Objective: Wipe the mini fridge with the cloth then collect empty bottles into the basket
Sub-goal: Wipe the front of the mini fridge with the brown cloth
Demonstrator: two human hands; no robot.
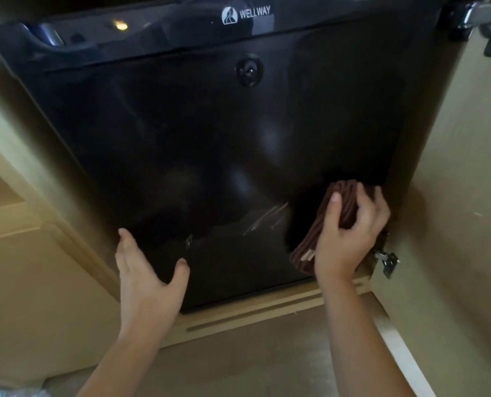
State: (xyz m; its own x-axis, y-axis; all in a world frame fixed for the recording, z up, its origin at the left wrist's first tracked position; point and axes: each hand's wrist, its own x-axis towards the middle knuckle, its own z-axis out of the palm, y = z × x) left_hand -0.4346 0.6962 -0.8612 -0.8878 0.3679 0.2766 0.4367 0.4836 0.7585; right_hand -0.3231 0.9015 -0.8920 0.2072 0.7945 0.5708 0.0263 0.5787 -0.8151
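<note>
The mini fridge [210, 144] sits inside a pale wooden cabinet [453, 173], its glossy black door filling most of the view. Narrow strips of wood frame the door on the left, the right and along the bottom, so there is little room at the door's edges; the widest free stretch is the door's dark middle and upper part. A keyhole [249, 70] sits high on the door under the brand label, and a recessed handle [45, 35] shows at the upper left corner.

The right hand [350, 227] presses a folded brown cloth [338, 204] against the lower right corner of the door, close to the door's right edge. Its grip is closed on the cloth, the thumb over the front and the fingers curled round the far side. The left hand [150, 276] lies at the lower left of the door, its grip apart, fingers spread and holding nothing; the fingertips appear to touch the door's edge.

Pale scratches [267, 219] mark the door between the two hands. A metal hinge [387, 260] juts from the cabinet wall just beside the right wrist, and the open cabinet door [467, 282] stands to the right. No bottles or basket can be made out.
</note>
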